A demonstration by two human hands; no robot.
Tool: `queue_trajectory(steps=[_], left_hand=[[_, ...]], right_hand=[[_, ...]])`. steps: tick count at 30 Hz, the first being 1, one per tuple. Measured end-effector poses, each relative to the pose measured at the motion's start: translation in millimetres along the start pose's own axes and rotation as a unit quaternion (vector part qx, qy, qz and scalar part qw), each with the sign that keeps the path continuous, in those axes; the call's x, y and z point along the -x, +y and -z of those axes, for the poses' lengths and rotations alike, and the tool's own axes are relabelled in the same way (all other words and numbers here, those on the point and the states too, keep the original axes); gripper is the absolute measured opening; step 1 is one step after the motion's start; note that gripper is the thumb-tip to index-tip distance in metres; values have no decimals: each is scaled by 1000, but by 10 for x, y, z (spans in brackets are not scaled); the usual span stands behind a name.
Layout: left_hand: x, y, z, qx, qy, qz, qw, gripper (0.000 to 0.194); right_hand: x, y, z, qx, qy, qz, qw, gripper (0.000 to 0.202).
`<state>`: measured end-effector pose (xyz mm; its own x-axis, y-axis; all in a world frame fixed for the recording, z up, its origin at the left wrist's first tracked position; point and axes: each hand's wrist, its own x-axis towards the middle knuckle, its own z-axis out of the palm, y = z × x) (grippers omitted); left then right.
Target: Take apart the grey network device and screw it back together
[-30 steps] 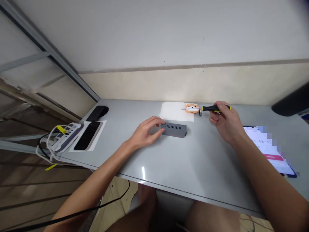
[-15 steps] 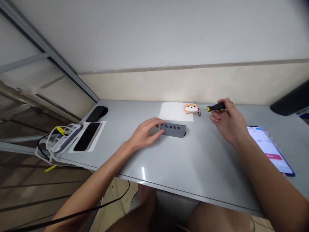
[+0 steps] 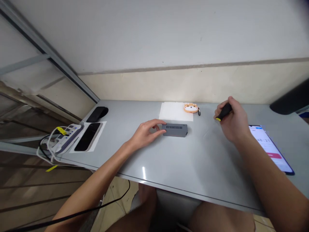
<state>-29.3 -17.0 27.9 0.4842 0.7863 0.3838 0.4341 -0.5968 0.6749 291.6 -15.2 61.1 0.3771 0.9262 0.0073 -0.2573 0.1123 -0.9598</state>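
A: Left hand (image 3: 144, 134), state of fingers?

B: Grasping. Thumb and fingertips close on the left end of a grey vented box (image 3: 175, 130), thumb at the near corner, index finger at the far one.

A: Position of the box?

B: Lies on the grey surface (image 3: 169, 167), near its middle, long side running left to right, row of dark slots visible on it. A narrow gap separates it from a sheet of white paper (image 3: 171, 111) behind.

A: Right hand (image 3: 233, 120)?

B: Fingers clenched around the black handle of a screwdriver (image 3: 224, 112), to the right of the box and well apart from it. Yellow collar points down and left. Shaft too blurred to follow; cannot tell whether the tip touches anything.

A: Other items?

B: Orange-and-white animal-face case (image 3: 190, 108) on the right part of the paper. Lit phone (image 3: 272, 146) beside the right forearm (image 3: 264, 172), partly hidden by it; digits and a pink bar on screen. At left, a dark-screened phone (image 3: 88, 137) on a smaller sheet (image 3: 98, 134), next to a white power strip (image 3: 67, 137). Black object (image 3: 96, 114) behind that phone, kind unclear. Dark cylinder (image 3: 288, 100) at far right.
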Motion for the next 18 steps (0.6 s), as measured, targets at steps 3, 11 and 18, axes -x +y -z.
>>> queue_trajectory(steps=[3,11,18], left_hand=[[24,3,-7,-2,-4,11,1000,20],[16,-6,4,6,-21,20,1000,19],[32,23,-36,67,-87,55,992,37]], right_hand=[[34,-14,-12,18,-39,-2,999,51],[95,-35,-52,24,-50,3,998,51],[76,-10,-57,32,-15,-7,999,52]])
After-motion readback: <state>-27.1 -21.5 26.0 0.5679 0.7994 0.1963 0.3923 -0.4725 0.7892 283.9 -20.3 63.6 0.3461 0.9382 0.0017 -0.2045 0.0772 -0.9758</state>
